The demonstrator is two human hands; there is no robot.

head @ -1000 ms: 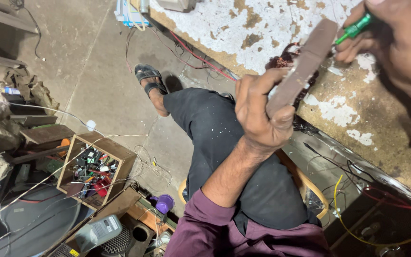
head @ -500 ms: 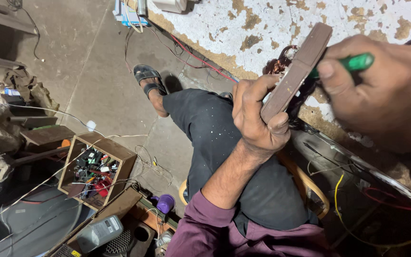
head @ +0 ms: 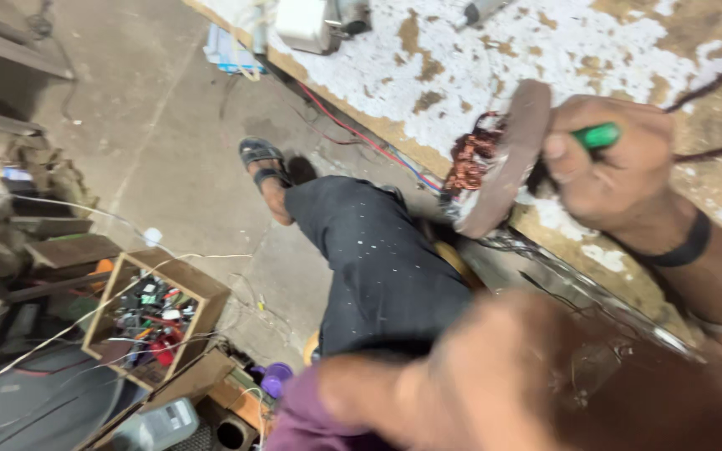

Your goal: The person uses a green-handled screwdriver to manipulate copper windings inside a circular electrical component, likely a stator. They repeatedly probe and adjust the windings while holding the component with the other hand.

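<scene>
The right hand point(head: 620, 167) is gripping a green-handled tool point(head: 597, 135), fingers wrapped tight around it, pressing against a flat brown block point(head: 507, 159) beside a copper coil point(head: 471, 159). The left hand point(head: 495, 376) is looming blurred near the camera; its fingers appear loosely curled, holding nothing discernible.

2 hands point(head: 620, 163), 1 green-handled tool point(head: 597, 135), 1 brown disc point(head: 507, 159), 1 wooden box point(head: 156, 317), 1 sandal point(head: 262, 159)

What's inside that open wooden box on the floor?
The wooden box holds a jumble of small parts, mostly dark with some red, green and white pieces. Thin wires cross over it. What lies underneath the top layer is covered.
</scene>
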